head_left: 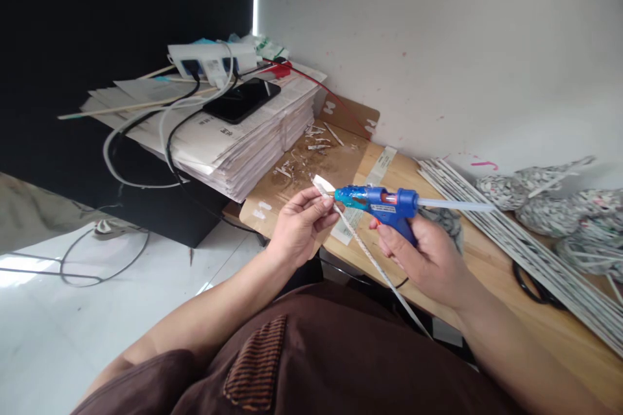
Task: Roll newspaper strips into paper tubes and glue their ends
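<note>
My left hand (304, 219) pinches a thin rolled paper stick (372, 259) near its upper end, where a white paper flap stands loose. The stick slants down to the right, past the table edge. In my right hand (428, 253) is a blue glue gun (389, 204), its handle wrapped by my fingers. The gun points left, and its nozzle meets or nearly meets the paper by my left fingertips. A long translucent glue stick (455, 205) sticks out of its back. Whether glue is flowing cannot be made out.
A tall stack of newspaper (272, 149) bears a black phone (242, 100), a white power strip (214, 59) and looping cables. Paper scraps lie on the cardboard (335, 152). At right are a bundle of paper sticks (516, 240), woven paper balls (545, 204) and black-handled scissors (533, 285).
</note>
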Motion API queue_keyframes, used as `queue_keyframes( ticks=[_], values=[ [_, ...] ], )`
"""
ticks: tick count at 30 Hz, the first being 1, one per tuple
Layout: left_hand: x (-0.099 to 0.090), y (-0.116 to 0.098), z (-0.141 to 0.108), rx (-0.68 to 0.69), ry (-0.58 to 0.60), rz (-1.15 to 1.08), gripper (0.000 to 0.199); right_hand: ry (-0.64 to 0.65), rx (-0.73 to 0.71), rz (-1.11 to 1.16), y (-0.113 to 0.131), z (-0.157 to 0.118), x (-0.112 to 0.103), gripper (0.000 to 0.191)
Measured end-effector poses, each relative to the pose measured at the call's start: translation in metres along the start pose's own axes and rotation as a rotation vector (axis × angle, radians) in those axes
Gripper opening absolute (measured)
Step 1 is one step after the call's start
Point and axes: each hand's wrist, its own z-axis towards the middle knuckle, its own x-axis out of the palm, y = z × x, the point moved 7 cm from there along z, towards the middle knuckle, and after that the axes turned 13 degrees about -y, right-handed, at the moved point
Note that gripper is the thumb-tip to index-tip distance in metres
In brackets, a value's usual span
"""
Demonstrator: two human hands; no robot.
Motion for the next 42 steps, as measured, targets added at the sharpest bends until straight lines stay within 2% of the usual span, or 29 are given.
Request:
queue_keyframes(
  ticks=[10, 24, 36, 38, 42],
  values=[
    [-0.001, 0.000, 0.000, -0.018, -0.018, -0.010, 0.024, -0.029, 0.016, -0.025, -0.007, 0.000, -0.001, 0.030],
    [-0.001, 0.001, 0.000, -0.025, -0.030, -0.022, 0.024, -0.089, -0.162, -0.197, 0.011, 0.001, -0.006, 0.020],
    [0.000, 0.002, 0.000, -0.030, -0.022, -0.020, 0.023, -0.101, -0.189, -0.214, 0.013, 0.001, -0.006, 0.013],
    [-0.001, 0.002, 0.000, -0.032, -0.028, -0.021, 0.023, -0.120, -0.219, -0.222, 0.016, 0.001, -0.007, 0.015],
    [-0.003, 0.002, 0.001, -0.037, -0.051, -0.031, 0.022, -0.139, -0.282, -0.212, 0.024, 0.002, -0.008, 0.028]
  ],
)
